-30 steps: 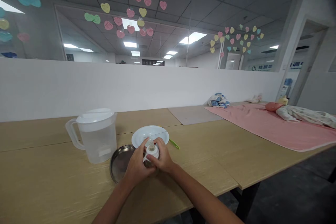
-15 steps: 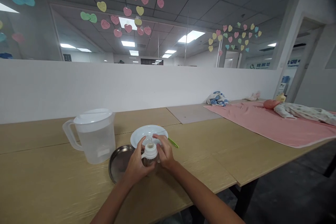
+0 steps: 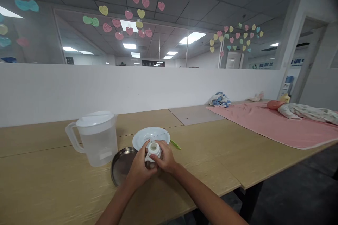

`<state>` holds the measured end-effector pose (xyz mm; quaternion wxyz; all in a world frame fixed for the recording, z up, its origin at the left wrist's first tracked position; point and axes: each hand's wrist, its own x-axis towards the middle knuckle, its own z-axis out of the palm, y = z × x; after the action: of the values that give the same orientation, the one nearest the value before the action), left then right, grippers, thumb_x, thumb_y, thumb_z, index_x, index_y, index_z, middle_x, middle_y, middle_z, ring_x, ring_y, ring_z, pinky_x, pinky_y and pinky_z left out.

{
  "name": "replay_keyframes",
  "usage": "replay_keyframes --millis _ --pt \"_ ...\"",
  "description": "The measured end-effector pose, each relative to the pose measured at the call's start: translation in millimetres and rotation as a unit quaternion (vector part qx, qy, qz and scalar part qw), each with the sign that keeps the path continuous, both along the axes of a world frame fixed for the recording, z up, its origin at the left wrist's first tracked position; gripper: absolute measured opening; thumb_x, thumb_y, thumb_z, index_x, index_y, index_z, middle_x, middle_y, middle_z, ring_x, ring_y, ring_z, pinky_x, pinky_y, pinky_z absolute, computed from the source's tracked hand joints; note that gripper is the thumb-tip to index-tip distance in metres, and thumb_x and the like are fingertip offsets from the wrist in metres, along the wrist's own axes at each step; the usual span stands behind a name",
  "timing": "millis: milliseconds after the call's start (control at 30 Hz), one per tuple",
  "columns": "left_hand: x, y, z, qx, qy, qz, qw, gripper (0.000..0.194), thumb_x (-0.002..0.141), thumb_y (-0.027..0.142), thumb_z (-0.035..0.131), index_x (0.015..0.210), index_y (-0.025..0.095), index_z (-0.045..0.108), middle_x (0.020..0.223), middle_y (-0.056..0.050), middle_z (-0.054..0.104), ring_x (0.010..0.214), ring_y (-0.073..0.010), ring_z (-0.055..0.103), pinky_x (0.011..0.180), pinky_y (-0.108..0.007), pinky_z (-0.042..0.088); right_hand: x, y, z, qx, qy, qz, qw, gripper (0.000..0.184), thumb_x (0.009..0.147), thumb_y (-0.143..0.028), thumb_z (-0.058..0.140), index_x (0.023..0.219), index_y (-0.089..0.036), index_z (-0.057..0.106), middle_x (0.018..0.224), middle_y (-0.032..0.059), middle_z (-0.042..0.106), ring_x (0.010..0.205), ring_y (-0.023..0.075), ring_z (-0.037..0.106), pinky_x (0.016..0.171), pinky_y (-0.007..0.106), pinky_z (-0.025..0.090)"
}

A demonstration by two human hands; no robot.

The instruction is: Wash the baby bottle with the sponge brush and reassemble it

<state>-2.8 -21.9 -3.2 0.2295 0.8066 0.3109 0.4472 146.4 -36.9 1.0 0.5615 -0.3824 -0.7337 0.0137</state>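
Between both hands is a small baby bottle (image 3: 154,149) with a white collar, a clear nipple on top and a white side handle. My left hand (image 3: 142,164) is closed around its left side and lower body. On the right, my right hand (image 3: 165,158) grips the collar, thumb across its front. The bottle's lower part is mostly hidden by my fingers. Just beyond lies a white bowl (image 3: 142,136), its near edge partly covered by my hands. A round steel tray (image 3: 120,167) sits left of my left hand.
A lidded translucent pitcher (image 3: 99,144) holding clear liquid stands at the left. A green-handled utensil (image 3: 175,144) lies right of the bowl. Farther right, a pink cloth (image 3: 264,126) carries a clothed doll (image 3: 303,110); a crumpled blue-and-white cloth (image 3: 220,100) rests near the wall.
My right hand lifted its fingers near the nipple half a second ago and has now come back down around the collar. My left hand has kept its hold on the bottle.
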Motion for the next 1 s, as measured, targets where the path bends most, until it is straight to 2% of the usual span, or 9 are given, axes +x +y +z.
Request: replay_keyframes --millis 100,167,267,367,467,700,867,1000 --pt "-0.2 -1.5 1.5 0.012 0.022 0.014 1.000 0.074 0.066 0.030 0.062 0.133 0.016 0.032 0.102 -0.009 0.059 0.091 -0.0224 0.058 0.084 -0.039 0.047 0.2 6.3 -1.0 0.004 0.132 -0.039 0.990 0.040 0.078 -0.038 0.057 0.112 -0.017 0.052 0.107 0.0102 0.060 0.099 0.0221 0.056 0.086 0.035 0.044" --pt "-0.4 -1.6 2.1 0.031 0.038 0.024 0.998 0.073 0.067 0.033 0.062 0.132 0.016 0.033 0.101 -0.008 0.059 0.090 -0.0222 0.058 0.083 -0.039 0.046 1.1 12.6 0.1 -0.001 0.235 -0.065 0.970 0.044 0.077 -0.036 0.059 0.115 -0.017 0.049 0.109 0.0100 0.060 0.100 0.0211 0.057 0.086 0.034 0.045" --pt "-0.8 -1.3 3.0 0.048 0.054 0.028 0.997 0.072 0.067 0.033 0.062 0.131 0.016 0.034 0.105 -0.009 0.058 0.094 -0.0225 0.056 0.085 -0.038 0.046 3.9 21.9 4.0 -0.014 0.367 -0.061 0.928 0.049 0.074 -0.035 0.062 0.117 -0.016 0.046 0.104 0.0097 0.062 0.088 0.0184 0.061 0.076 0.031 0.050" --pt "-0.9 -1.0 3.6 0.052 0.068 0.026 0.996 0.070 0.069 0.035 0.060 0.131 0.016 0.033 0.106 -0.010 0.057 0.094 -0.0226 0.056 0.085 -0.039 0.045 8.1 28.0 8.6 -0.015 0.451 -0.052 0.891 0.052 0.070 -0.035 0.066 0.113 -0.016 0.046 0.096 0.0082 0.064 0.077 0.0156 0.063 0.070 0.029 0.051" --pt "-1.0 -0.4 2.8 0.056 0.077 0.024 0.995 0.069 0.070 0.036 0.060 0.131 0.017 0.032 0.108 -0.010 0.056 0.096 -0.0227 0.055 0.086 -0.040 0.045 11.6 30.0 11.3 -0.035 0.494 -0.051 0.867 0.051 0.065 -0.038 0.070 0.105 -0.016 0.048 0.085 0.0039 0.065 0.063 0.0133 0.062 0.063 0.027 0.051" --pt "-0.7 1.2 2.0 0.074 0.071 0.019 0.995 0.066 0.071 0.034 0.060 0.129 0.017 0.034 0.118 -0.012 0.053 0.101 -0.0235 0.055 0.088 -0.041 0.044 13.6 27.6 14.6 -0.098 0.532 -0.050 0.840 0.058 0.060 -0.048 0.072 0.101 -0.017 0.044 0.061 -0.0035 0.063 0.039 0.0124 0.058 0.039 0.021 0.045" --pt "-0.2 -1.3 5.7 0.095 0.061 0.019 0.993 0.052 0.069 0.033 0.061 0.118 0.018 0.048 0.111 -0.010 0.059 0.103 -0.0248 0.055 0.089 -0.040 0.044 17.1 30.2 15.8 -0.118 0.560 -0.034 0.819 0.060 0.055 -0.042 0.075 0.099 -0.018 0.042 0.057 -0.0051 0.062 0.038 0.0135 0.058 0.038 0.022 0.048" --pt "-0.3 -2.4 7.6 0.098 0.069 0.022 0.993 0.050 0.069 0.031 0.060 0.116 0.018 0.049 0.108 -0.010 0.059 0.101 -0.0245 0.056 0.087 -0.039 0.045 19.9 33.0 15.6 -0.124 0.573 -0.021 0.810 0.060 0.053 -0.041 0.076 0.096 -0.018 0.042 0.057 -0.0054 0.062 0.040 0.0138 0.059 0.039 0.022 0.050"
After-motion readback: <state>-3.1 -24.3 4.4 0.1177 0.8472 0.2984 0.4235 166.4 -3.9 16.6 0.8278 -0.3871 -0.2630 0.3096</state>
